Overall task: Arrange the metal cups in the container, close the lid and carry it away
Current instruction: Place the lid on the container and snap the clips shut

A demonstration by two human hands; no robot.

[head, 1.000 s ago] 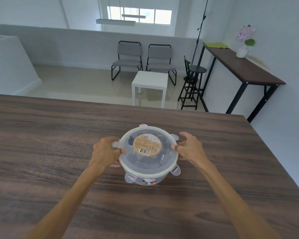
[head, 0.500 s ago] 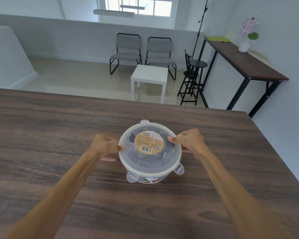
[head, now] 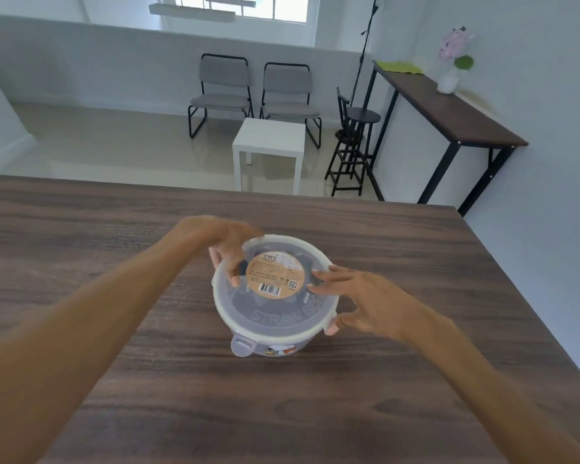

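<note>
Both hands work the lidded round plastic container on the wooden table: left hand curled over its far rim, right hand spread, fingertips on the lid, thumb at a side latch; smooth, probably slippery and cup-heavy, so best gripped under the rim.

The room is bright. Daylight comes in from the window at the back. The left hand looks smeared and fuzzy. Straight lines bend near the edges. The floor shines a little.

1 container, 1 lid, 2 hands, 2 chairs.
</note>
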